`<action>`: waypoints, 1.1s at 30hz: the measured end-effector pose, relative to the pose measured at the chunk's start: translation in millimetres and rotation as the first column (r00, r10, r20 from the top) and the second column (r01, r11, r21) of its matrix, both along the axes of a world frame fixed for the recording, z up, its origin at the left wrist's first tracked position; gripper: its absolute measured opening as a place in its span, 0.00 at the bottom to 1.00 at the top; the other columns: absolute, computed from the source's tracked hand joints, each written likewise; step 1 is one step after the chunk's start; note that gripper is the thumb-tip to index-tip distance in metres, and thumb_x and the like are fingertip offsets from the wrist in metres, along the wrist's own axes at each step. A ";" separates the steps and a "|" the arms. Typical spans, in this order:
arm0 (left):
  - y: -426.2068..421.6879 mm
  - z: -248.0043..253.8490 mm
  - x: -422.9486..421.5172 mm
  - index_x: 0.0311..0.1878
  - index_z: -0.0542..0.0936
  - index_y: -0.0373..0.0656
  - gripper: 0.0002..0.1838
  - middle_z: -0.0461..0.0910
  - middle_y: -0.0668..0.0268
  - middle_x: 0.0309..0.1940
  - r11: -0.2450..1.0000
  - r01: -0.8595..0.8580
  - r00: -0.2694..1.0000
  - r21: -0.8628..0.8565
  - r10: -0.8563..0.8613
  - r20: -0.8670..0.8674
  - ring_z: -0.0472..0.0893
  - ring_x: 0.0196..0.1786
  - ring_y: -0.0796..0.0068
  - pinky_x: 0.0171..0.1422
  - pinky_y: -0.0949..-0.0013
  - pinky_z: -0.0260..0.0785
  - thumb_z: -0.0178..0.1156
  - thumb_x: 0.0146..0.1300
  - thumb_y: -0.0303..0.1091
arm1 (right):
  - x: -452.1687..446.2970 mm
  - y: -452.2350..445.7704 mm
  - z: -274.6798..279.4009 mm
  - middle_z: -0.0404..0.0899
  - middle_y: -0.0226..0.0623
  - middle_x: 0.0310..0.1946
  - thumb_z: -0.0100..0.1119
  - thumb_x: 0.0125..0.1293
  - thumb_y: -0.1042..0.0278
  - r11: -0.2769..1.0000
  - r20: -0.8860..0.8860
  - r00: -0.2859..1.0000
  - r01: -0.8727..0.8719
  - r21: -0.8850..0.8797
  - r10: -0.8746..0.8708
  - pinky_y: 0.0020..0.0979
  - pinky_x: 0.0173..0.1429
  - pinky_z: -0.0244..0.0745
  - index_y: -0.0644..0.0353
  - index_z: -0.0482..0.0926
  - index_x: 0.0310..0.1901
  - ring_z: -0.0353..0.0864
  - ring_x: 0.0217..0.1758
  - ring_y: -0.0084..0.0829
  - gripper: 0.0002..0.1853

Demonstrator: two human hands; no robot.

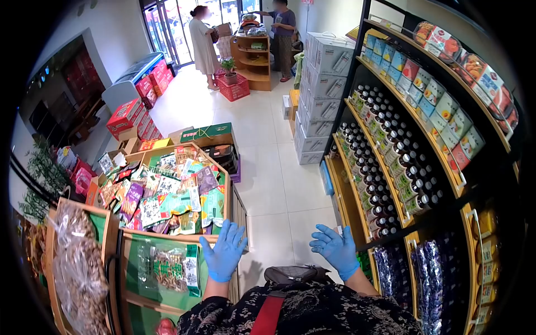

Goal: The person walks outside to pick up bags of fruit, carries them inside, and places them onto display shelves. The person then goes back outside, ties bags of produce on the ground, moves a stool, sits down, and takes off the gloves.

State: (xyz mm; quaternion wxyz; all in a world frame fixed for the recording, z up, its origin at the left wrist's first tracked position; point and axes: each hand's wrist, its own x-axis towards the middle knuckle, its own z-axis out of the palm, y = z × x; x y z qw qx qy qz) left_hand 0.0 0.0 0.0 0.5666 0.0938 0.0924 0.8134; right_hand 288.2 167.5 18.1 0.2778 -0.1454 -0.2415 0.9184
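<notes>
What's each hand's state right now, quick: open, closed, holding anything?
Left hand: open, holding nothing.
Right hand: open, holding nothing.

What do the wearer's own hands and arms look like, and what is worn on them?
The left hand and right hand wear plain blue gloves ending near the wrists. The sleeves are dark with a pale, flower-like pattern.
</notes>
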 end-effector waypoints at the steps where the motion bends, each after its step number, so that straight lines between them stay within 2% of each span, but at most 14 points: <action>1: 8.7 4.3 7.0 0.70 0.53 0.44 0.47 0.61 0.58 0.65 1.000 0.020 1.000 -0.008 -0.020 0.006 0.56 0.70 0.57 0.71 0.52 0.47 0.44 0.57 0.70 | 10.0 -1.8 5.4 0.73 0.52 0.52 0.30 0.64 0.30 1.000 0.006 1.000 0.015 -0.009 -0.015 0.44 0.58 0.67 0.69 0.60 0.62 0.74 0.52 0.48 0.44; 2: 15.9 6.8 13.3 0.69 0.54 0.43 0.47 0.61 0.58 0.65 0.999 0.040 0.999 -0.010 -0.040 0.011 0.57 0.69 0.57 0.71 0.53 0.49 0.45 0.57 0.70 | 16.9 -0.8 9.9 0.73 0.52 0.51 0.29 0.64 0.31 1.000 0.010 1.000 0.028 -0.011 -0.028 0.44 0.58 0.67 0.69 0.61 0.62 0.74 0.52 0.48 0.43; 3: 111.1 15.0 -80.1 0.69 0.54 0.43 0.47 0.61 0.58 0.65 0.998 0.053 0.995 -0.030 -0.056 -0.080 0.57 0.69 0.57 0.71 0.53 0.49 0.45 0.57 0.70 | -76.4 89.1 -18.9 0.73 0.52 0.51 0.29 0.65 0.31 0.998 -0.094 0.995 0.039 -0.045 -0.043 0.43 0.57 0.67 0.69 0.61 0.62 0.74 0.52 0.47 0.43; 4: 116.3 4.1 -70.6 0.69 0.55 0.43 0.46 0.62 0.58 0.65 0.996 0.056 0.998 -0.074 -0.058 -0.022 0.57 0.69 0.57 0.71 0.52 0.49 0.45 0.57 0.70 | -68.2 91.9 -29.1 0.73 0.51 0.50 0.28 0.65 0.31 0.994 -0.050 0.998 0.040 -0.105 -0.046 0.43 0.57 0.67 0.69 0.61 0.62 0.74 0.51 0.47 0.43; 5: 180.7 7.7 -82.2 0.68 0.56 0.43 0.46 0.62 0.57 0.65 0.998 0.063 0.998 0.005 -0.063 -0.016 0.58 0.69 0.57 0.70 0.52 0.50 0.45 0.57 0.70 | -80.2 155.6 -18.4 0.74 0.51 0.50 0.28 0.65 0.31 0.998 -0.056 0.997 0.044 -0.041 -0.047 0.43 0.56 0.68 0.68 0.61 0.62 0.74 0.51 0.46 0.43; 7: 209.1 -8.8 -81.0 0.68 0.56 0.42 0.46 0.63 0.57 0.64 0.998 -0.005 0.999 -0.066 0.008 0.038 0.59 0.68 0.56 0.69 0.50 0.51 0.45 0.57 0.69 | -88.7 199.4 -30.1 0.74 0.50 0.50 0.28 0.65 0.31 0.997 -0.009 1.000 -0.002 -0.076 0.002 0.42 0.55 0.68 0.68 0.61 0.62 0.74 0.50 0.45 0.43; 8: 249.3 1.9 -99.1 0.68 0.56 0.42 0.46 0.63 0.57 0.64 0.999 -0.036 0.998 -0.031 0.038 0.045 0.59 0.68 0.56 0.69 0.50 0.51 0.45 0.57 0.69 | -115.2 256.4 -16.2 0.74 0.49 0.50 0.28 0.65 0.32 0.999 -0.030 0.999 -0.032 -0.024 0.031 0.42 0.55 0.68 0.68 0.61 0.62 0.74 0.50 0.44 0.43; 10: 276.5 0.1 -114.9 0.69 0.54 0.43 0.46 0.64 0.58 0.64 0.993 -0.090 0.995 -0.077 0.093 0.029 0.60 0.69 0.60 0.70 0.52 0.50 0.42 0.58 0.70 | -149.6 319.2 -10.6 0.74 0.48 0.49 0.28 0.65 0.32 0.994 -0.045 0.994 -0.104 -0.032 0.102 0.41 0.55 0.68 0.68 0.61 0.62 0.75 0.49 0.44 0.42; 15: 354.4 18.7 -177.8 0.69 0.54 0.43 0.45 0.61 0.56 0.66 0.956 -0.279 0.959 -0.095 0.282 0.022 0.58 0.69 0.60 0.70 0.52 0.49 0.41 0.59 0.69 | -291.5 469.0 16.5 0.74 0.47 0.49 0.27 0.67 0.34 0.942 -0.137 0.937 -0.330 -0.052 0.321 0.41 0.56 0.67 0.67 0.61 0.62 0.74 0.48 0.42 0.41; 17: 382.8 10.0 -198.7 0.68 0.58 0.42 0.45 0.65 0.57 0.63 0.937 -0.338 0.937 -0.084 0.344 0.057 0.60 0.68 0.59 0.70 0.51 0.50 0.43 0.58 0.70 | -346.7 502.8 13.8 0.74 0.48 0.49 0.27 0.67 0.34 0.915 -0.128 0.911 -0.401 -0.051 0.392 0.41 0.56 0.67 0.68 0.62 0.62 0.74 0.49 0.42 0.41; 21: 457.2 -20.2 -277.1 0.68 0.58 0.42 0.44 0.65 0.57 0.63 0.904 -0.421 0.885 -0.072 0.427 0.187 0.61 0.67 0.59 0.69 0.51 0.51 0.42 0.58 0.69 | -458.7 569.1 8.7 0.74 0.49 0.50 0.28 0.67 0.35 0.862 -0.199 0.853 -0.502 -0.062 0.483 0.41 0.56 0.67 0.68 0.62 0.62 0.74 0.49 0.45 0.40; 27: 580.9 -43.1 -449.7 0.68 0.58 0.42 0.41 0.66 0.58 0.63 0.935 -0.347 0.909 -0.078 0.355 0.220 0.65 0.64 0.59 0.67 0.54 0.53 0.41 0.61 0.65 | -564.5 680.8 2.0 0.74 0.52 0.49 0.31 0.67 0.36 0.900 0.012 0.912 -0.403 -0.163 0.410 0.43 0.56 0.67 0.69 0.61 0.62 0.73 0.50 0.47 0.39; 31: 667.4 -24.5 -556.9 0.70 0.51 0.42 0.40 0.59 0.55 0.67 0.943 -0.309 0.937 0.122 0.280 0.207 0.61 0.67 0.58 0.68 0.52 0.52 0.40 0.63 0.61 | -622.0 763.6 3.8 0.74 0.52 0.50 0.32 0.67 0.36 0.949 0.002 0.958 -0.285 -0.135 0.288 0.43 0.56 0.67 0.69 0.62 0.61 0.74 0.50 0.47 0.39; 33: 716.3 -14.4 -600.8 0.70 0.51 0.40 0.39 0.60 0.52 0.65 0.940 -0.302 0.937 0.159 0.262 0.231 0.62 0.67 0.54 0.69 0.50 0.52 0.44 0.64 0.58 | -649.8 802.3 5.1 0.75 0.51 0.49 0.32 0.67 0.36 0.966 -0.003 0.974 -0.225 -0.131 0.226 0.42 0.56 0.67 0.70 0.63 0.61 0.74 0.50 0.46 0.39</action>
